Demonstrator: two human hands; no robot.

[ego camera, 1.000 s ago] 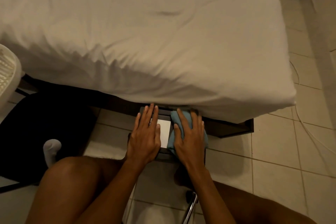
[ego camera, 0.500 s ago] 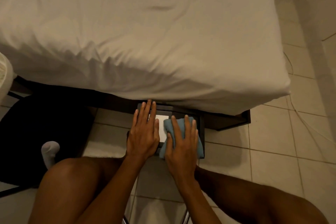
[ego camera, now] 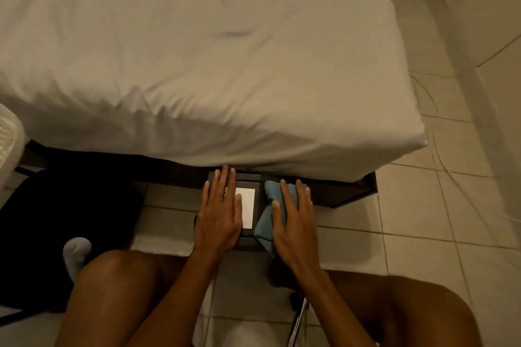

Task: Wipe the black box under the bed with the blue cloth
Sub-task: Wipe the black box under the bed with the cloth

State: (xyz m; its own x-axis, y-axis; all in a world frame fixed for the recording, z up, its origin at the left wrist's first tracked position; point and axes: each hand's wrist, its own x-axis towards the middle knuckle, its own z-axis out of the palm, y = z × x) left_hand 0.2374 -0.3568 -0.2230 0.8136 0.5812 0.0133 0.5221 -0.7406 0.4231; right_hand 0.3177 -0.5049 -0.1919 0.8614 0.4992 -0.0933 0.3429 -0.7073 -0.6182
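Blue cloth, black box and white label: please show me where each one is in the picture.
blue cloth (ego camera: 271,190): head view, upper left corner beside the fingers.
black box (ego camera: 248,177): head view, bare top near the bed.
white label (ego camera: 248,207): head view, its centre.

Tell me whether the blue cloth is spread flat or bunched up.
Bunched. The blue cloth lies crumpled in folds under the flat right hand on the black box, one corner hanging over the box's near edge.

The single head-worn camera looks steeply down and forward from just above the person's knees, close over both flat hands, taking in the bed (ego camera: 197,51) edge and tiled floor (ego camera: 423,220).
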